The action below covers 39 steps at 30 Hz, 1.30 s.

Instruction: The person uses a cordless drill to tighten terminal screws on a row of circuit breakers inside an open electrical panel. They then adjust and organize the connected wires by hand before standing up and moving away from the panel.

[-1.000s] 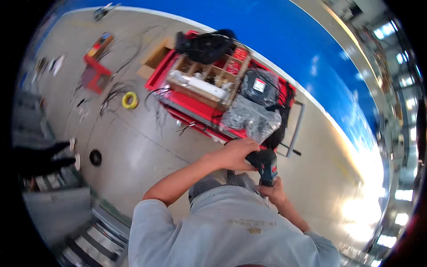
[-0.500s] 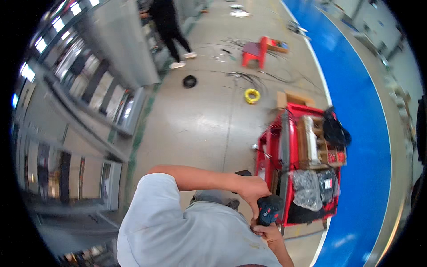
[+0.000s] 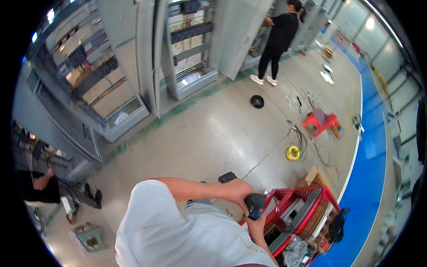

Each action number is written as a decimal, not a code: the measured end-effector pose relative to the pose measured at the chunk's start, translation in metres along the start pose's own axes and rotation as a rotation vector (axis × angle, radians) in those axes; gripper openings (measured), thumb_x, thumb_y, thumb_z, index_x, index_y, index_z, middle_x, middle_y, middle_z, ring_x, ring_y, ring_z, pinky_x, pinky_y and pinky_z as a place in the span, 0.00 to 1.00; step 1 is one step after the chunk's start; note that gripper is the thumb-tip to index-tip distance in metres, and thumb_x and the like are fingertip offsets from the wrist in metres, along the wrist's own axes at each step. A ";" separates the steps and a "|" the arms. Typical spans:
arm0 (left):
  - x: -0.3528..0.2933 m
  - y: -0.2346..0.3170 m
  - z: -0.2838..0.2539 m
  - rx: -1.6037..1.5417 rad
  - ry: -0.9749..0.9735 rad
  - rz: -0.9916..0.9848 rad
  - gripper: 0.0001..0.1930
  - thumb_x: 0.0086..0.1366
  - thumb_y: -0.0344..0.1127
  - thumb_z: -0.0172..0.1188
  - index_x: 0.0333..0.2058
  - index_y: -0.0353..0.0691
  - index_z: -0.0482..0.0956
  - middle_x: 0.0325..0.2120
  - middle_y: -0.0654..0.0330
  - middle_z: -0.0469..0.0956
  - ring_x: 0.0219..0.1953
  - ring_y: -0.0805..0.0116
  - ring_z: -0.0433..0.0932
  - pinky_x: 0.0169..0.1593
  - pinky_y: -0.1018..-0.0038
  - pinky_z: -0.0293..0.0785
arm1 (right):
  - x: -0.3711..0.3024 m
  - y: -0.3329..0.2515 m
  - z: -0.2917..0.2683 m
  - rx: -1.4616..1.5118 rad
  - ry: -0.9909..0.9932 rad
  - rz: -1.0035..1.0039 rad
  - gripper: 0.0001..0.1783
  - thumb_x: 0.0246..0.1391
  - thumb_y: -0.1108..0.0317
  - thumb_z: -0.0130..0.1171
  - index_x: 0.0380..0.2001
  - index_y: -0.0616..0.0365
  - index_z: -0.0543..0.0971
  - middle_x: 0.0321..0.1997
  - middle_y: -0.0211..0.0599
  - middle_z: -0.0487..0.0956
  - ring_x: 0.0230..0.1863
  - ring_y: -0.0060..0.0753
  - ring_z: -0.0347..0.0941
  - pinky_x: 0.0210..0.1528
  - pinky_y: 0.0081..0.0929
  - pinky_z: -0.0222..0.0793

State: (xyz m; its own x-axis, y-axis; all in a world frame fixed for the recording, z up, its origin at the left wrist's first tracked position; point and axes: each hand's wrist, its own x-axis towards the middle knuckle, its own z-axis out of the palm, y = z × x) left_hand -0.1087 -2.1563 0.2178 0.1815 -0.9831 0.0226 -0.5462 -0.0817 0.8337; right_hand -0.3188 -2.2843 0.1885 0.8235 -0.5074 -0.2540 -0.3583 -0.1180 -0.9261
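Note:
In front of my body both hands are closed around a dark cordless drill (image 3: 255, 205) with red marks. My left hand (image 3: 238, 192) wraps it from the left, its thumb side against the tool's body. Below, my right hand (image 3: 256, 228) grips the lower end, where a chuck or bit would be hidden by the fingers. Just beyond my left hand shows a black block (image 3: 227, 177); whether it is the drill's battery base I cannot tell.
Close on the right stands a red tool cart (image 3: 327, 193) loaded with boxes and plastic bags. Yellow coiled cable (image 3: 292, 153), loose wires and a red stool (image 3: 319, 121) lie ahead. Open grey cabinets (image 3: 195, 89) line the left; a person in black (image 3: 280, 40) stands by them.
My view has swung left, so the cart, cable and stool sit differently and more cabinets and another person appear at left. Both hands still hold the drill.

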 end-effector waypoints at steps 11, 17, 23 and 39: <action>-0.134 -0.083 -0.081 -0.707 0.477 -0.405 0.19 0.59 0.45 0.76 0.40 0.37 0.83 0.27 0.65 0.81 0.29 0.76 0.77 0.36 0.71 0.77 | 0.168 -0.120 0.126 -0.426 -0.522 -0.406 0.22 0.39 0.66 0.77 0.38 0.64 0.81 0.27 0.49 0.81 0.29 0.31 0.79 0.38 0.33 0.76; -0.193 -0.081 -0.086 -0.828 0.679 -0.473 0.17 0.59 0.41 0.76 0.40 0.37 0.83 0.29 0.66 0.83 0.28 0.77 0.77 0.35 0.74 0.78 | 0.217 -0.170 0.189 -0.519 -1.210 -0.156 0.20 0.44 0.65 0.77 0.38 0.65 0.82 0.29 0.33 0.83 0.29 0.29 0.77 0.38 0.29 0.75; -0.212 -0.076 -0.080 -0.782 0.889 -0.569 0.20 0.59 0.46 0.76 0.41 0.37 0.84 0.29 0.66 0.82 0.29 0.76 0.77 0.35 0.74 0.77 | 0.261 -0.195 0.244 -0.459 -1.661 0.103 0.20 0.45 0.65 0.79 0.39 0.63 0.82 0.26 0.26 0.78 0.26 0.21 0.73 0.29 0.22 0.68; -0.144 -0.038 -0.077 -0.645 1.230 -0.746 0.22 0.60 0.53 0.73 0.37 0.39 0.83 0.23 0.67 0.80 0.26 0.75 0.76 0.29 0.72 0.74 | 0.323 -0.183 0.253 -0.589 -1.828 -0.178 0.18 0.38 0.71 0.80 0.32 0.56 0.80 0.26 0.27 0.79 0.25 0.20 0.73 0.26 0.22 0.65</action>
State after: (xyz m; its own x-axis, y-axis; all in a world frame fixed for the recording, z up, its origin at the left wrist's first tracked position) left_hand -0.0506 -1.9986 0.2253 0.9422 0.0004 -0.3349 0.3341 -0.0716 0.9398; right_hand 0.1239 -2.2104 0.2052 0.1130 0.8681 -0.4834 0.0100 -0.4874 -0.8731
